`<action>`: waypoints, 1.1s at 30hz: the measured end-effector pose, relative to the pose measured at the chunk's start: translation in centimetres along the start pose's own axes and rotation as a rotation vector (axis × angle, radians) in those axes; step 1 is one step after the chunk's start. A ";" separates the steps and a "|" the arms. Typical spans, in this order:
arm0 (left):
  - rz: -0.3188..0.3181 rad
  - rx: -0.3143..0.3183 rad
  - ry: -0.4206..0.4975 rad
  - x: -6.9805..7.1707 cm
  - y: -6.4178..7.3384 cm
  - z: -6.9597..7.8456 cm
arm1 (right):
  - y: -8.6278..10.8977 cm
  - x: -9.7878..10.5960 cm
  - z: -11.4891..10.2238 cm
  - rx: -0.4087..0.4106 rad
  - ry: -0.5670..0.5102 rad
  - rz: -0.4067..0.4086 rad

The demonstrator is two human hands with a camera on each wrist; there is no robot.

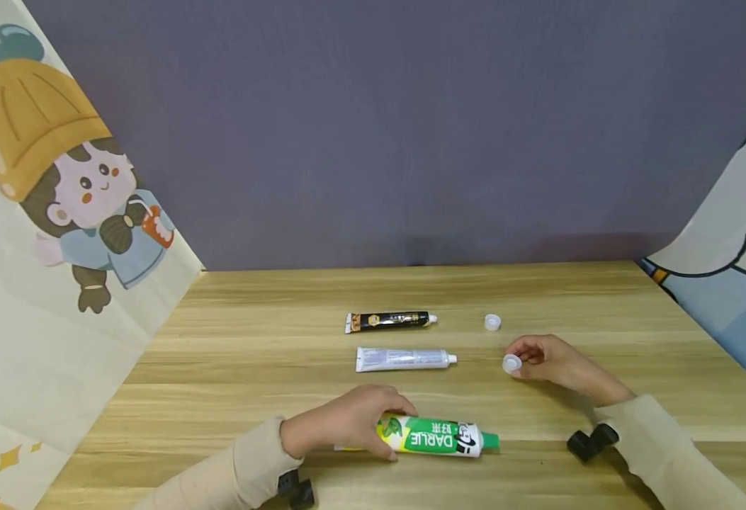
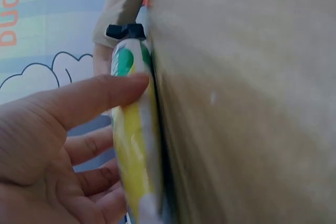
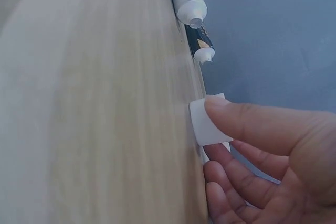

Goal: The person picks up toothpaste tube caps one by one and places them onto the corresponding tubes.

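A green, yellow and white toothpaste tube [image 1: 433, 436] lies at the front of the table, its green cap toward the right. My left hand [image 1: 363, 419] grips its left part, thumb on the near side and fingers over the far side; the left wrist view shows the thumb against the tube's yellow side [image 2: 135, 145]. Farther right, my right hand [image 1: 547, 363] pinches a white cap [image 1: 511, 364] at the table surface. In the right wrist view the thumb presses the white cap [image 3: 207, 123], and fingers curl behind it.
Behind the green tube lies a white, uncapped toothpaste tube [image 1: 404, 359]. A black tube [image 1: 388, 321], also uncapped, lies beyond it. Another white cap [image 1: 492, 322] rests on the wooden table [image 1: 270, 304] behind my right hand. A grey panel [image 1: 411, 142] stands at the back.
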State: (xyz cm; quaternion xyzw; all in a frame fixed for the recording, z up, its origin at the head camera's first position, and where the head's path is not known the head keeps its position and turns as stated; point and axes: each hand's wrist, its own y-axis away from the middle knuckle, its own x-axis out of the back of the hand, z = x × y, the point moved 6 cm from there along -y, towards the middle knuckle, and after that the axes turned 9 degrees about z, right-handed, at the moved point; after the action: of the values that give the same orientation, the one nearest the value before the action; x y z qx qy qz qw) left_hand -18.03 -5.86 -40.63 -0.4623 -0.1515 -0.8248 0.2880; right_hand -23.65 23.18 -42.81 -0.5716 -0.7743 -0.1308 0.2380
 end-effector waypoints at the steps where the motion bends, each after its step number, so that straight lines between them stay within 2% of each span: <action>1: -0.006 0.001 0.010 0.0 0.0 0.0 | 0.0 0.0 0.0 -0.002 0.000 0.002; 7: -0.047 -0.013 0.060 0.3 0.1 -0.3 | 0.0 0.2 0.0 -0.025 -0.019 0.002; 12: -0.050 -0.024 0.123 0.8 -0.1 -1.0 | 0.0 0.3 0.1 -0.042 -0.035 0.022; 15: -0.005 -0.028 0.112 1.7 -0.4 -1.6 | 0.0 0.4 0.2 -0.055 -0.045 0.034; 18: 0.074 -0.030 0.101 2.9 -0.7 -2.1 | 0.0 0.3 0.2 -0.071 -0.044 0.031; 22: 0.150 0.001 0.097 3.9 -1.1 -2.8 | 0.0 0.2 0.3 -0.078 -0.031 0.026; 29: 0.235 0.002 0.061 4.7 -2.2 -4.0 | 0.0 0.2 0.2 -0.073 -0.033 0.022; 33: 0.239 0.014 0.064 5.0 -2.8 -4.6 | 0.0 0.3 0.2 -0.064 -0.029 0.023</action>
State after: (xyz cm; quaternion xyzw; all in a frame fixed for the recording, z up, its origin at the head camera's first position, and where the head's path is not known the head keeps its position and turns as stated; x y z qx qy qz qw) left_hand -24.91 -7.66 -38.73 -0.4486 -0.0920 -0.7978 0.3923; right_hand -23.77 23.47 -42.84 -0.5895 -0.7666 -0.1445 0.2099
